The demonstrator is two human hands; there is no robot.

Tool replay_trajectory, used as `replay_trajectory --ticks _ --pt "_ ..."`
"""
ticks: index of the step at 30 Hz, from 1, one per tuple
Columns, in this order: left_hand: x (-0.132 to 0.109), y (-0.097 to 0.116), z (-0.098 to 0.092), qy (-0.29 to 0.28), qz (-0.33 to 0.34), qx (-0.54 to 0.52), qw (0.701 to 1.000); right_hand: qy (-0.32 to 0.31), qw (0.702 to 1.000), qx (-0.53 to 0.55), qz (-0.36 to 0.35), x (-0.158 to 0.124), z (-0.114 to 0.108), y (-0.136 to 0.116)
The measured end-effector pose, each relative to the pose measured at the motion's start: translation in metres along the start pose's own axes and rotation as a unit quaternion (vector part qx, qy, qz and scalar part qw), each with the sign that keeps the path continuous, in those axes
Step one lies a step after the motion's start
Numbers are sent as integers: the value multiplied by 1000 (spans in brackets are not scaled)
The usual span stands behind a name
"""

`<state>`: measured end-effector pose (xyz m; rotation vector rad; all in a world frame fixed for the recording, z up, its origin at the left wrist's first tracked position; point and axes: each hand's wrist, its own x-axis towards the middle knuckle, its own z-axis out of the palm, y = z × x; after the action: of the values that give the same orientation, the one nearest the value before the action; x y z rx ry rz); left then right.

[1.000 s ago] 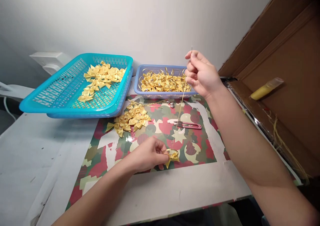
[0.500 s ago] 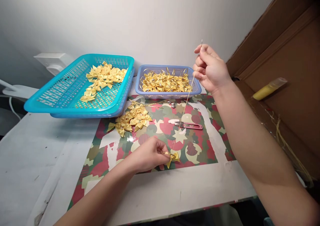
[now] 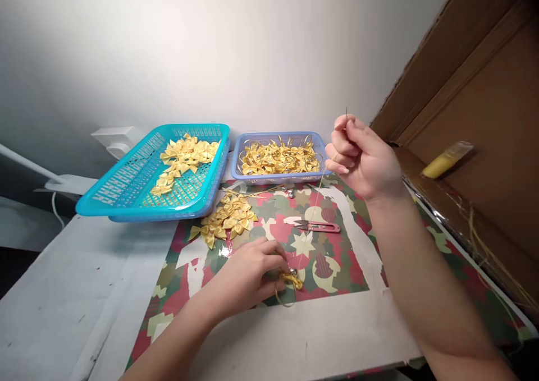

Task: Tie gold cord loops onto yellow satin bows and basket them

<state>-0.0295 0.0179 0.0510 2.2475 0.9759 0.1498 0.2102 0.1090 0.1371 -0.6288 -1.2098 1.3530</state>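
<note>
My right hand [image 3: 366, 154] is raised at the right, closed, with a needle [image 3: 346, 113] pinched upright between thumb and forefinger. A thin thread [image 3: 319, 193] runs from that hand down toward the yellow bow [image 3: 295, 281] at the near edge of the patterned sheet. My left hand [image 3: 256, 271] grips this bow by its left side with the fingertips. A small silver bell [image 3: 293, 271] sits at the top of the bow, and a gold cord loop [image 3: 286, 304] hangs below it. Just beyond lie pink thread snips [image 3: 318, 226].
A pile of yellow bows [image 3: 229, 218] lies left of the snips. Behind stand a turquoise basket [image 3: 96, 204] of bows and a blue-purple basket [image 3: 278, 178] of bows with gold cords. Loose silver bells [image 3: 290, 192] lie before it. A cardboard box [image 3: 475, 83] borders the right.
The view has tilted up a little. My left hand has turned the bow, so that a silver bell and the cord loop now show. The thread looks slacker, and my right hand is lower in view.
</note>
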Motion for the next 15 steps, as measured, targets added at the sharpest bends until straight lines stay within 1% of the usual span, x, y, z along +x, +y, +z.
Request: replay_trajectory --ticks 2,3,5,7,8,9,10,11,12,13,14,15 --pt "-9 0 -14 -22 6 -3 1000 -35 999 20 -14 -6 5 -7" --pt "-13 2 -22 -29 1 -28 999 -54 998 27 -19 -10 9 -10" --pt "-13 11 -34 -23 -11 -85 996 -85 996 31 -20 -16 20 -14" --pt "-3 25 -39 29 -17 -159 987 -114 993 28 -18 -20 31 -13" --pt "5 33 -40 42 6 -203 978 -126 992 26 -18 -21 35 -10" --pt "14 39 -39 45 33 -264 963 -133 991 24 -20 -22 38 -6" --pt "22 44 -37 45 55 -345 936 -131 991 23 -22 -23 40 0" --pt "30 47 -36 51 79 -446 890 -120 992 22 -23 -24 39 8" --pt "36 47 -34 59 106 -551 826 -100 995 18 -23 -26 36 16" --pt "40 46 -34 105 108 -652 743 -79 997 8 -16 -29 31 25" --pt "42 42 -33 141 96 -727 665 -60 998 -9 -5 -33 26 34" --pt "42 37 -33 178 91 -775 600 -49 998 -38 12 -39 21 42"
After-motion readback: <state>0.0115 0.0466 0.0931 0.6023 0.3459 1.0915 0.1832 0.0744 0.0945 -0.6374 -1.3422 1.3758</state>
